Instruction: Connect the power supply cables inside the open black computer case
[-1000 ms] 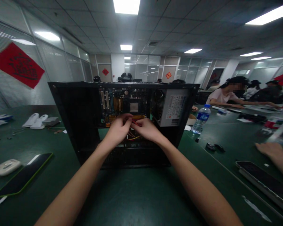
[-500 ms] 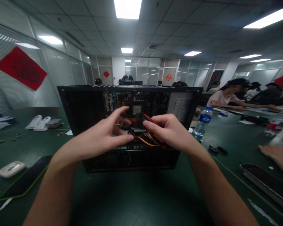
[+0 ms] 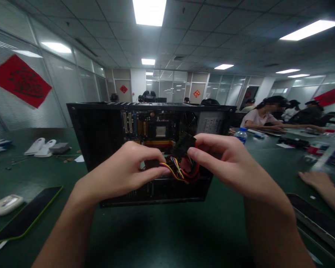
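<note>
left hand (image 3: 128, 165): pinching wires (image 3: 179, 171), thumb lowermost | right hand (image 3: 226, 160): pinching connector (image 3: 183, 144)

Black computer case (image 3: 97, 137) on a dark green table (image 3: 167, 230), with bright cables (image 3: 180, 171) of mixed colours.
The cables mix yellow, red, white and dark strands, by a plain black plug (image 3: 183, 145); behind, the dark circuit board (image 3: 150, 123) carries off-white, blue and orange-yellow strips and a silver-grey square, with a grey power box (image 3: 210, 121) to its right bearing a pale printed label; at left, a black phone (image 3: 28, 216) edged in lime green, an off-white small case (image 3: 6, 204), white slippers (image 3: 41, 147) and a red paper diamond (image 3: 21, 82) with dark lettering; at right, a blue-capped clear bottle (image 3: 241, 135) and a pale pink shirt (image 3: 251, 119); above, grey ceiling tiles (image 3: 206, 22) in a grid.
</note>
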`<state>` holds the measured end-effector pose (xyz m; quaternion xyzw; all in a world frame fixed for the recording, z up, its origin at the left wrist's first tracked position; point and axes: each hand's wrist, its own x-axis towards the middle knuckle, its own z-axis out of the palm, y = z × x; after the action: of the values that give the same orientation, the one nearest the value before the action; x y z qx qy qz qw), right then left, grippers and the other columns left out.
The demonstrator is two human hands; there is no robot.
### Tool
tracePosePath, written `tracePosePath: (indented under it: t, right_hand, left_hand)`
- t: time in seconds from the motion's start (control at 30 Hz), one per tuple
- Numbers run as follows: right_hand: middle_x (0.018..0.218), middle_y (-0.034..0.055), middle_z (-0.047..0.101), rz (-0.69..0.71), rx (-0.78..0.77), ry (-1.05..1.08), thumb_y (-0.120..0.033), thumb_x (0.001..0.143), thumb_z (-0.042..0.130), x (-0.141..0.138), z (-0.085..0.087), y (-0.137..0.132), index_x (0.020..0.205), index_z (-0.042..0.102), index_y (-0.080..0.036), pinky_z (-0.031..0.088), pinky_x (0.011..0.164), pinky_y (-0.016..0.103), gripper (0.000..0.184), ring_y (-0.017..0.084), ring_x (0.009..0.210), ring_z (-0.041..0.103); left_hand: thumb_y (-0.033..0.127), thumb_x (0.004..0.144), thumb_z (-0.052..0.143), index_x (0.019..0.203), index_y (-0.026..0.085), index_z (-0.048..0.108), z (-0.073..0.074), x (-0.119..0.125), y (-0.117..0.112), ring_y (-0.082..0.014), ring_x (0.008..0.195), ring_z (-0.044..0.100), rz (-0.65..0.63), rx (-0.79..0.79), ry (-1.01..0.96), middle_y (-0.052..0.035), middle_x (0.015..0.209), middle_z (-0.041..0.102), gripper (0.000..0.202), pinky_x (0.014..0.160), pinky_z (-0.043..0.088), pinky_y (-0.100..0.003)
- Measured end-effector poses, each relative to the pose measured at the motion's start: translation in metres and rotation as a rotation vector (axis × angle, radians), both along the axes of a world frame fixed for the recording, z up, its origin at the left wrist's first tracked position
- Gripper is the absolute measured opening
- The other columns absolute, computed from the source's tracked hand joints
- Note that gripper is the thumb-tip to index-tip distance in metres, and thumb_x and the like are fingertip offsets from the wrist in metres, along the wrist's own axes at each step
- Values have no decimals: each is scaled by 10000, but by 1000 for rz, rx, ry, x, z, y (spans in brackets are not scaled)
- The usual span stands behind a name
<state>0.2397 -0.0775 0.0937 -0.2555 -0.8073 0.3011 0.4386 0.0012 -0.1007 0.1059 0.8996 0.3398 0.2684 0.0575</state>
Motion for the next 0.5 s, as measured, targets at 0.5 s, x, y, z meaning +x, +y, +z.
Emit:
tracePosePath:
  t: [0.5]
  right_hand:
    - [799, 41, 702, -2, 70, -120, -422, 958, 636, 1, -2, -4, 869, 740, -194, 500, 565, 240, 267, 169, 707, 636]
  left_hand:
    - [416, 952, 636, 953, 225, 728, -10, 0, 7, -161, 786, 704, 79, 435, 50, -19, 819, 747, 212, 824, 537, -267]
